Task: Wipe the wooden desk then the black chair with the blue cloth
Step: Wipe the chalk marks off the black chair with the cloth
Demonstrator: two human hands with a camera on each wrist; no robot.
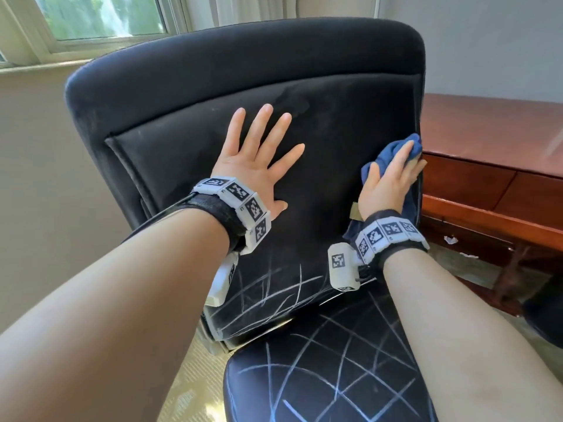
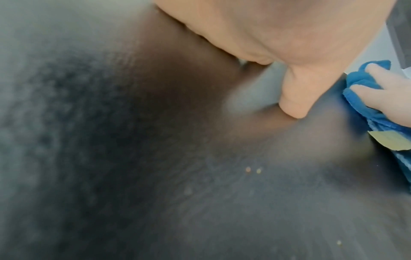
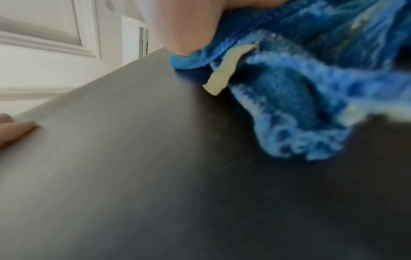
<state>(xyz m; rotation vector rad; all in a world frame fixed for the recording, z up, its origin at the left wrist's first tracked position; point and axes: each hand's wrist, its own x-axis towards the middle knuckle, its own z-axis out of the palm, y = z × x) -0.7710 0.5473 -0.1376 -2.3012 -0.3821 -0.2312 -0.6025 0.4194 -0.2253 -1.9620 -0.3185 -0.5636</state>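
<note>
Filling most of the head view, the black chair (image 1: 274, 95) shows its padded backrest, with the seat (image 1: 329, 370) at 6 o'clock; pale criss-cross scratch lines mark the seat and the lower backrest. At 3 o'clock of the chair stands the wooden desk (image 1: 487, 141), just beside the backrest's right edge, its reddish top and drawer fronts showing. A window (image 1: 100, 16) sits at 11 o'clock. The left hand (image 1: 253, 159) lies flat on the middle of the backrest, palm down, fingers straight and spread, gripping nothing. The right hand (image 1: 390, 181) presses the bunched blue cloth (image 1: 396, 150) against the backrest at its 3 o'clock edge, fingers bent over the folds. A pale tag (image 3: 227, 70) hangs from the cloth's hem, at 6 o'clock of the thumb in the right wrist view.
</note>
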